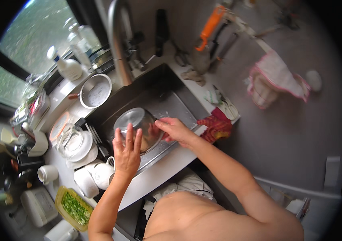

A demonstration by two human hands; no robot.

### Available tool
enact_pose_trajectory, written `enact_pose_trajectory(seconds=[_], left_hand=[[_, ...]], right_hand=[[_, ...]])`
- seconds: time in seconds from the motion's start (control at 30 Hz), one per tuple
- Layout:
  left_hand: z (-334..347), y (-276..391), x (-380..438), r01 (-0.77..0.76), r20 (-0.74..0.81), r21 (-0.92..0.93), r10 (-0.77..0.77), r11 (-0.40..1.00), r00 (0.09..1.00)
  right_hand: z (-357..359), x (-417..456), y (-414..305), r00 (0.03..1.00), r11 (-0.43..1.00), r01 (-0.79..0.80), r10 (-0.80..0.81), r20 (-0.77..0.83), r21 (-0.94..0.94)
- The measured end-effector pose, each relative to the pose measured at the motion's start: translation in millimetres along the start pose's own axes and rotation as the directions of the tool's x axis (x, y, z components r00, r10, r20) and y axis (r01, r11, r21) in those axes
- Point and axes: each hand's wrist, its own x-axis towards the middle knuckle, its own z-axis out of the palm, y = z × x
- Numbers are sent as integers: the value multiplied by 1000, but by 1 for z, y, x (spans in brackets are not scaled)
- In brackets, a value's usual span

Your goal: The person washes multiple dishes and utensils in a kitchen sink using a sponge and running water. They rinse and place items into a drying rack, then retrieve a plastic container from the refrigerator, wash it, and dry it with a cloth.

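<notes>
A shiny stainless steel pot (pixel 136 117) is tilted over the sink (pixel 174 105), its base facing up and away from me. My right hand (pixel 175 131) grips it at the right side, thumb on top; whether it holds a handle or the rim is hard to see. Across the pot's left side lie the spread fingers of my left hand (pixel 127 152), whose thumb is hidden. Water drops wet the sink floor and its front ledge.
The faucet (pixel 119 45) arches over the sink's back edge. A small saucepan (pixel 95 91) stands behind. White mugs (pixel 103 174), a glass lidded jar (pixel 74 144) and a tray of chopped greens (pixel 76 208) crowd the left counter. A red cloth (pixel 216 125) hangs at the right corner.
</notes>
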Motion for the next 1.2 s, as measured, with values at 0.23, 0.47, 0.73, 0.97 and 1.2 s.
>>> enact_pose_trajectory(seconds=[0.23,0.47,0.73,0.97,1.2], left_hand=[[-48,44,-10,-86,-105,-246,62,965,993],[-78,163,-19,301,317,-874,-22,383,948],[-75,357,-73,904,838,-404,339,-137,427],[-59,547,-134,946,785,-294,599,137,157],[-121,735,-123,848,506,-512,846,135,170]], right_hand=[[10,-112,34,966,879,247,-191,-174,407],[-37,-287,112,751,897,228,-409,-518,-379],[-76,-458,277,623,982,77,-183,-760,-173],[-128,-633,409,553,970,91,139,-822,226],[-207,-781,470,295,875,366,213,-931,316]])
